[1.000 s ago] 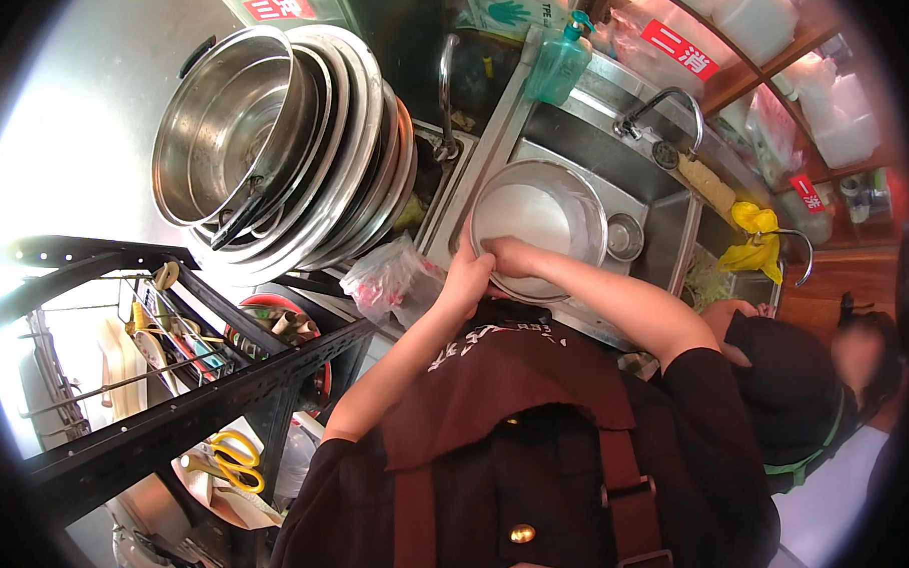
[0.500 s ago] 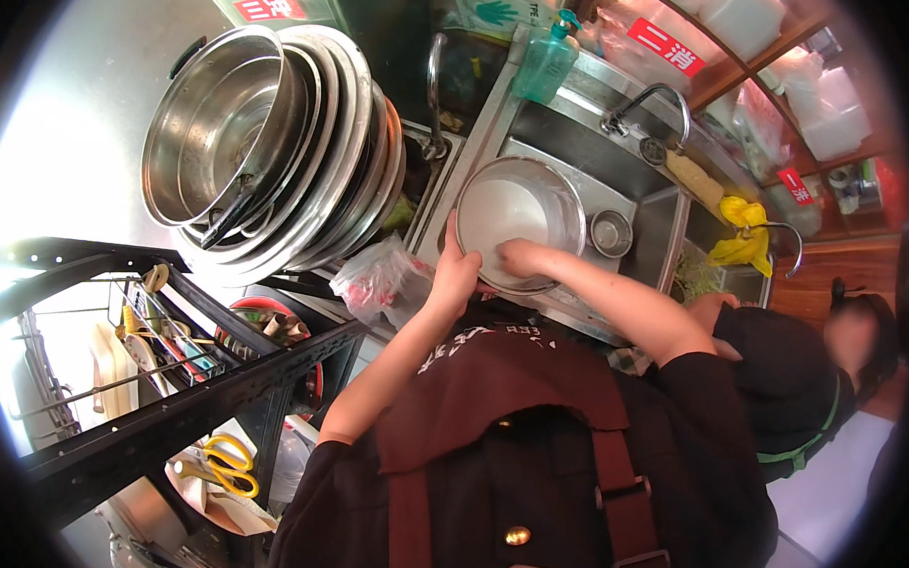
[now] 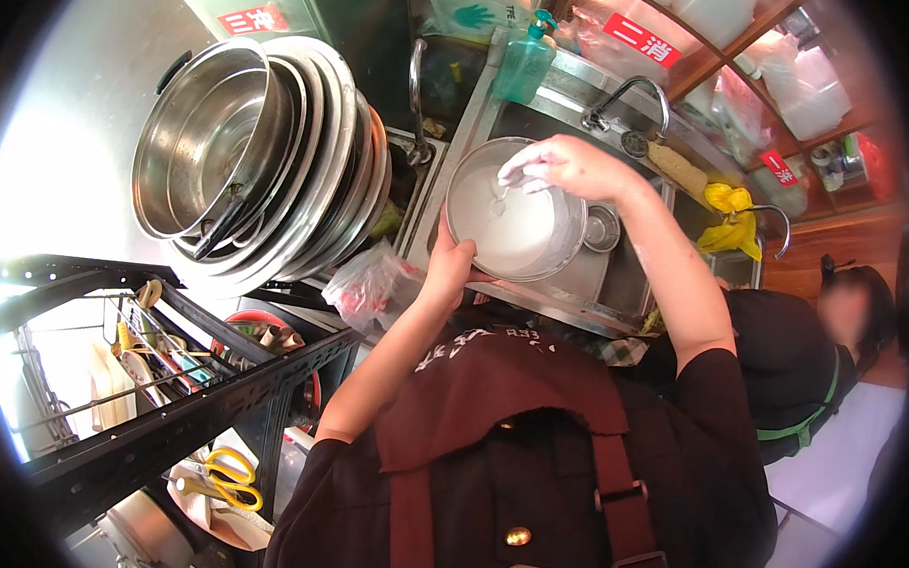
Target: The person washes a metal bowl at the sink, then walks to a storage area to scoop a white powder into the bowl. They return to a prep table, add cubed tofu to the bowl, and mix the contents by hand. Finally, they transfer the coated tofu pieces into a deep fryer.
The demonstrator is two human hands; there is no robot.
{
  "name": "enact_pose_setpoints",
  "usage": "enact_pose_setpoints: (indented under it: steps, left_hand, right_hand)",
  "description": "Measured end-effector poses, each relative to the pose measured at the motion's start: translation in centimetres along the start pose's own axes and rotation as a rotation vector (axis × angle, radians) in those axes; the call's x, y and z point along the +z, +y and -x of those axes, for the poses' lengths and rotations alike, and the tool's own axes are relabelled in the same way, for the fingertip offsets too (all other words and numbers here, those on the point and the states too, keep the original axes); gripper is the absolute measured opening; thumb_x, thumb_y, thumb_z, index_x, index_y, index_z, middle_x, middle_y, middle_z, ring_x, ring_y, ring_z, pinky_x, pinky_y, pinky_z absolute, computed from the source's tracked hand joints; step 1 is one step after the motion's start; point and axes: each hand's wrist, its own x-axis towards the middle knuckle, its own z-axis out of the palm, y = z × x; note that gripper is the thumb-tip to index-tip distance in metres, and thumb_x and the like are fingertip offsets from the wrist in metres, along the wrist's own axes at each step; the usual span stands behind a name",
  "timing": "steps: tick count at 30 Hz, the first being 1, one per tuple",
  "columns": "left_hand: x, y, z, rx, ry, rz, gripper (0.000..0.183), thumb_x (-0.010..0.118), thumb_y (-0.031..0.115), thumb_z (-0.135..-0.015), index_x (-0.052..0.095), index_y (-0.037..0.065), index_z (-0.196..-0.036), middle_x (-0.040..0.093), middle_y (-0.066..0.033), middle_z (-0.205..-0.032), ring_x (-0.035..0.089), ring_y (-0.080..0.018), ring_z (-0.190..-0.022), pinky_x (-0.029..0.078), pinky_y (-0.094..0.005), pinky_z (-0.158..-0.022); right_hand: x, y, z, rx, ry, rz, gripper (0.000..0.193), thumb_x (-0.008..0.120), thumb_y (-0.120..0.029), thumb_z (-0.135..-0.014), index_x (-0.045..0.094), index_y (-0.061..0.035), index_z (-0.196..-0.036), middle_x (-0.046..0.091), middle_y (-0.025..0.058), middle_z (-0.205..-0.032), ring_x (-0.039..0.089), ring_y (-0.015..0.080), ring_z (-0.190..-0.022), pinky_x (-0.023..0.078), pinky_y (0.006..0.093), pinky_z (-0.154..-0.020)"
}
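Observation:
A round metal basin (image 3: 567, 260) holds milky white liquid at the near edge of the sink. Its left side is gripped by my left hand (image 3: 447, 261), thumb near the rim. Above the liquid, my right hand (image 3: 569, 171) is raised, with fingers loosely stretched and nothing held in them. White wetness coats those fingertips, and a little drips back into the basin. A small metal cup (image 3: 602, 229) stands in the sink, just right of the basin.
Stacked metal pots and basins (image 3: 214, 140) stand at the left. Behind the sink are a green pump bottle (image 3: 525, 61) and a curved faucet (image 3: 637, 85). A black rack (image 3: 185, 407) is at lower left; a person (image 3: 787, 361) is at right.
My right hand has risen out of the basin's white liquid and now hangs over it, dripping. My left hand keeps its grip on the basin. The view has shifted slightly.

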Motion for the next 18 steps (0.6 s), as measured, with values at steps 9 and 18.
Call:
enact_pose_setpoints:
  steps: [9, 18]
  left_hand:
    - [1.1, 0.2, -0.4, 0.001, -0.024, 0.002, 0.082, 0.039, -0.003, -0.078, 0.014, 0.017, -0.153, 0.044, -0.0183, -0.137, 0.062, -0.033, -0.106, 0.064, -0.0362, -0.056]
    - [1.7, 0.4, -0.2, -0.002, 0.015, 0.003, 0.074, 0.041, -0.002, -0.08, 0.022, 0.013, -0.15, 0.053, -0.0151, -0.126, 0.066, -0.027, -0.093, 0.062, -0.0342, -0.053]
  right_hand:
    - [-1.9, -7.7, 4.8, -0.167, 0.258, 0.274, 0.029, 0.051, 0.002, -0.09, 0.066, 0.0044, -0.115, 0.069, 0.0134, -0.111, 0.067, 0.0204, -0.102, 0.053, 0.0317, -0.092]
    - [6.3, 4.7, 0.2, 0.144, 0.575, 0.097, 0.014, 0.056, -0.002, -0.09, 0.061, 0.0015, -0.103, 0.064, 0.0105, -0.094, 0.065, 0.0191, -0.087, 0.052, 0.0324, -0.077]
